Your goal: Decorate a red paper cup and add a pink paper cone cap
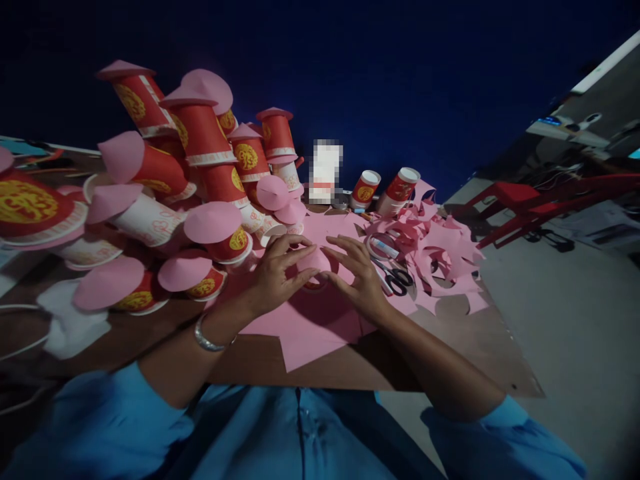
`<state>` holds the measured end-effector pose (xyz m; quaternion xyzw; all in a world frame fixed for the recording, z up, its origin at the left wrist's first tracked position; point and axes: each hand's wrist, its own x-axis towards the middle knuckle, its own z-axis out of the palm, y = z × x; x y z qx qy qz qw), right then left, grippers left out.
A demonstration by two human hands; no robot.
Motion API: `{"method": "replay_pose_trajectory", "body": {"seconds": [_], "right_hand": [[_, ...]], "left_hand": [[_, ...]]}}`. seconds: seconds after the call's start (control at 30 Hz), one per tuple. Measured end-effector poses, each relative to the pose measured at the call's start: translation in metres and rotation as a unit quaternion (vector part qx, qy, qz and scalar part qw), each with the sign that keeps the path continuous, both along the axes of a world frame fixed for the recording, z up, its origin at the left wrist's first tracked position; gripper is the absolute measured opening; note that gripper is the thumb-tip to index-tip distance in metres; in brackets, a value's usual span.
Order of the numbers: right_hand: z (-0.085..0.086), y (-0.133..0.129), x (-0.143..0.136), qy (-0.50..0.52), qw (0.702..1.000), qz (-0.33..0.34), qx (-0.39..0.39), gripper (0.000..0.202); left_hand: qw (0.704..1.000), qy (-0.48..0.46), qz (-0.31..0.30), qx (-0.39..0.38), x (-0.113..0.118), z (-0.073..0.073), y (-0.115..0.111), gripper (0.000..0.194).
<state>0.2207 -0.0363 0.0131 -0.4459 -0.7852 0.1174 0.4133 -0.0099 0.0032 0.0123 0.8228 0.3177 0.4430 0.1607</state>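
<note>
Dark blue backdrop (400, 80) stands beyond the brown desk (257, 363). Left hand (280, 273) grasps a pink cone (310, 261) over a red cup (316, 285); the right hand (357, 270) curves at its other side, though whether it grips I cannot tell. Apparently paper, the cone should be light and crease easily: best held gently by its rim. Scissors (391, 275) lie just right of the right hand.
</note>
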Motion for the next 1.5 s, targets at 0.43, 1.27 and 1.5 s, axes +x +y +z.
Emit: {"method": "replay_pose_trajectory", "body": {"seconds": [0.43, 1.27, 1.5], "right_hand": [[-0.0019, -0.0008, -0.0012, 0.004, 1.000, -0.005, -0.003, 0.044], [-0.0016, -0.0041, -0.0041, 0.033, 0.999, 0.015, 0.023, 0.057], [-0.0016, -0.0037, -0.0061, 0.038, 0.999, 0.021, 0.023, 0.059]], "left_hand": [[1.000, -0.004, 0.002, -0.006, -0.0001, -0.0014, -0.0007, 0.034], [0.999, -0.013, -0.001, 0.048, 0.0012, -0.0053, 0.0011, 0.031], [0.999, -0.004, 0.001, 0.046, 0.0006, -0.0060, 0.0006, 0.033]]}}
